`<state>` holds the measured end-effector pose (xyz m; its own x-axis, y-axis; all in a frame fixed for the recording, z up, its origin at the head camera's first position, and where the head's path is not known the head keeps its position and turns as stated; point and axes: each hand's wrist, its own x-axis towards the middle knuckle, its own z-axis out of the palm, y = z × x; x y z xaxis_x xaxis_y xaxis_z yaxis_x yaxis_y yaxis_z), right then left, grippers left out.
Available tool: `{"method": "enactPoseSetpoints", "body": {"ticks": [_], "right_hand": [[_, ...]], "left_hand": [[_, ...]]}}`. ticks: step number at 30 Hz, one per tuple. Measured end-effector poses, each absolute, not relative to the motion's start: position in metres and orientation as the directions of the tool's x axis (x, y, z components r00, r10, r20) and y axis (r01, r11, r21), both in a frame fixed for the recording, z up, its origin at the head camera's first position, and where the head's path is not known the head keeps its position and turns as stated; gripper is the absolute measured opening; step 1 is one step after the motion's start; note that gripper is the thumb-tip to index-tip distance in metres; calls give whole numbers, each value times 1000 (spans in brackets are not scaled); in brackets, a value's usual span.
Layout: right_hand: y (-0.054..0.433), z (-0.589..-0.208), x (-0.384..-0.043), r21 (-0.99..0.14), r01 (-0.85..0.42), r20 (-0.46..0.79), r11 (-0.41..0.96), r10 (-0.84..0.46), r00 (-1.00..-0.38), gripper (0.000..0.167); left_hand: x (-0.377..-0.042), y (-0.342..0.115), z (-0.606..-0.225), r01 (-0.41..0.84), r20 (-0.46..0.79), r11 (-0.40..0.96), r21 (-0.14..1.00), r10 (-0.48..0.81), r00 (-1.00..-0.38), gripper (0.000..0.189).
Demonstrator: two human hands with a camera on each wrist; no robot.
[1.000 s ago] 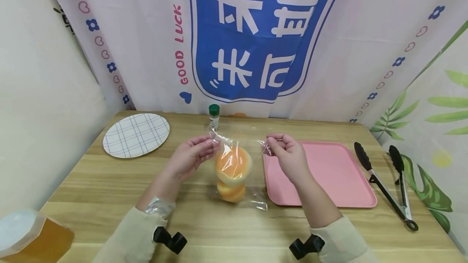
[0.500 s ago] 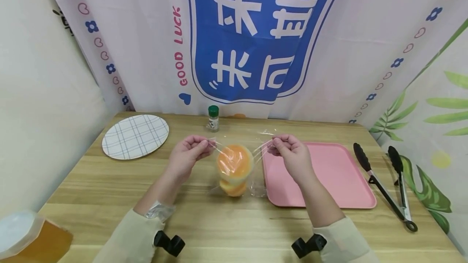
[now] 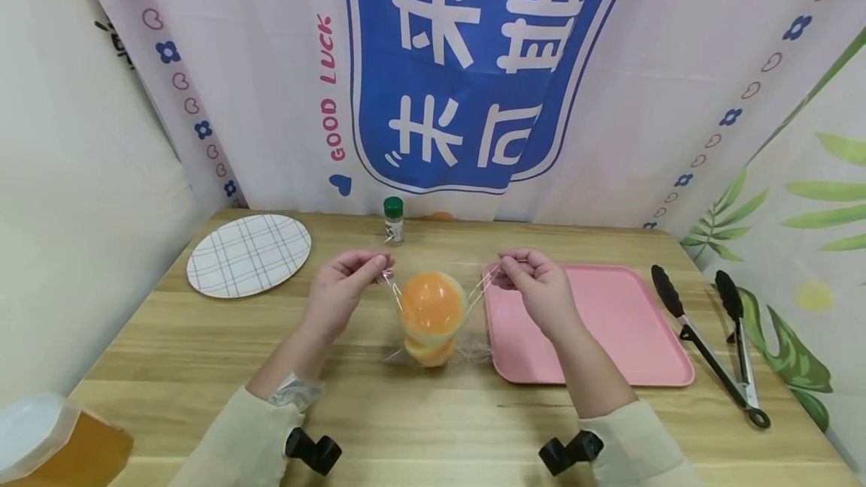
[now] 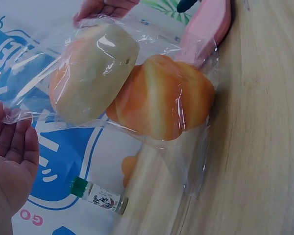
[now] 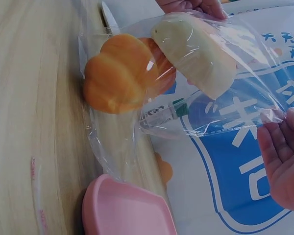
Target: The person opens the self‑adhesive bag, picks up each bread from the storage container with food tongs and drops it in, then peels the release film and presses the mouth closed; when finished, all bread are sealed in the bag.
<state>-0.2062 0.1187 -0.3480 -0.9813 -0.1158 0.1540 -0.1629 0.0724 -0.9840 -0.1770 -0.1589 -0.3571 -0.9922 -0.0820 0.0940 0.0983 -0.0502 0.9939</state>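
Between my hands hangs a clear plastic bag [image 4: 191, 169] with two bread pieces in it. The upper one is a round orange-topped bun [image 3: 431, 303] with a pale side. Beneath it lies a lobed golden bread [image 4: 159, 98], near the tabletop. My left hand [image 3: 343, 290] pinches one side of the bag's upper edge between thumb and fingers. On the opposite side my right hand [image 3: 539, 288] pinches that edge too, and the film stretches in creases toward both hands. The right wrist view also shows the two breads touching inside the bag.
A pink tray [image 3: 595, 322] sits right of the bag, with black-tipped tongs [image 3: 747, 385] beyond it. Behind the bag stands a small green-capped bottle [image 3: 393, 221]. A checked oval plate [image 3: 249, 255] lies back left, and a white-lidded amber container [image 3: 74, 442] stands front left.
My hands spread a little apart, then the right came slightly back left. Both still hold the bag's edge. The film's creases shifted and the breads moved only slightly.
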Motion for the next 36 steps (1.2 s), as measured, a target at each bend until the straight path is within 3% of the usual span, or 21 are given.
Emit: {"method": "enactPoseSetpoints", "body": {"ticks": [5, 19, 23, 29, 36], "right_hand": [[123, -349, -208, -979, -181, 165, 91, -157, -974, 25], [140, -349, -211, -951, -280, 232, 129, -301, -925, 26], [141, -348, -211, -943, -295, 240, 156, -297, -924, 21], [141, -348, -211, -930, -328, 272, 164, -291, -917, 17], [140, -348, -209, -914, -329, 264, 237, -270, -926, 21]], "left_hand": [[-177, -162, -358, 138, 132, -63, 988, -85, -988, 9], [-178, -181, -360, 274, 284, -90, 957, 137, -949, 36], [-177, -184, -358, 287, 287, -18, 958, 159, -945, 36], [-175, -184, -353, 292, 267, 131, 947, 179, -947, 17], [-172, -181, -350, 367, 331, 261, 893, 172, -928, 18]]}}
